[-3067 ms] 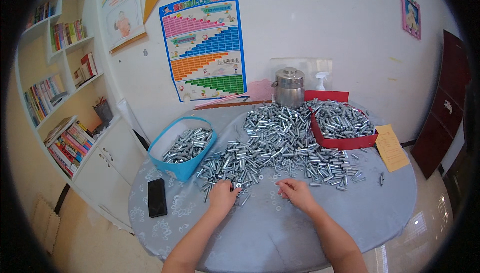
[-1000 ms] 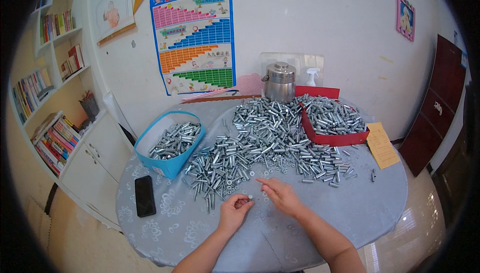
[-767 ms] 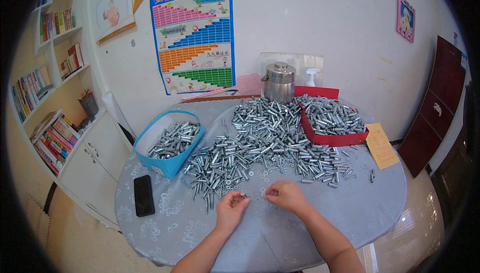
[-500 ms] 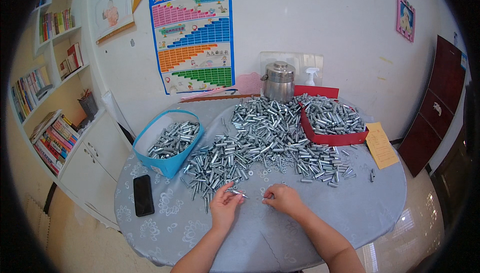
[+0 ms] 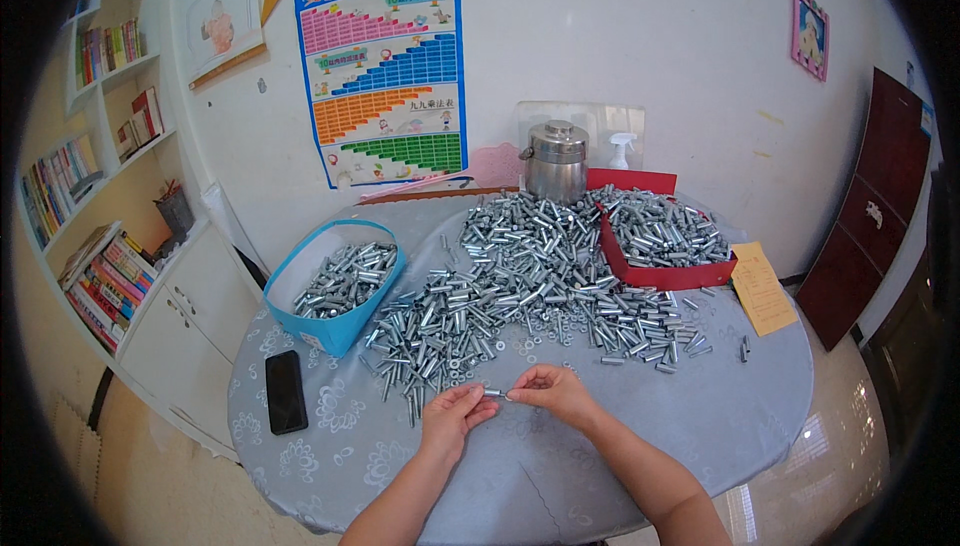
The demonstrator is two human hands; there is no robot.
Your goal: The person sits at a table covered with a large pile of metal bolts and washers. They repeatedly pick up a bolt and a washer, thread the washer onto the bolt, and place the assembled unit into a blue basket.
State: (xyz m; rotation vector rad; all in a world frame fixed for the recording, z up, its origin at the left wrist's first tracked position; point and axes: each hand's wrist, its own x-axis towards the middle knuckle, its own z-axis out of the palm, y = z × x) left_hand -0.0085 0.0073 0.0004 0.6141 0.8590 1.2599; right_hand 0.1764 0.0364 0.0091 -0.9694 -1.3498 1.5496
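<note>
one bolt (image 5: 496, 393) pinched by fingers of both hands (two), one blue basket (image 5: 300, 331)

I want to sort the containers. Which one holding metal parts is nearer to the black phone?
The blue bin, left of the loose pile, stands beside the phone; the red tray lies far right.

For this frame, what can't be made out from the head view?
- Small metal piece pinched between left hand and right hand: too small, fingertips cover its ends.
- Blue bin: near wall hides how deep the sleeves lie.
- Black phone: screen dark.
- Steel pot: lidded, contents hidden.
</note>
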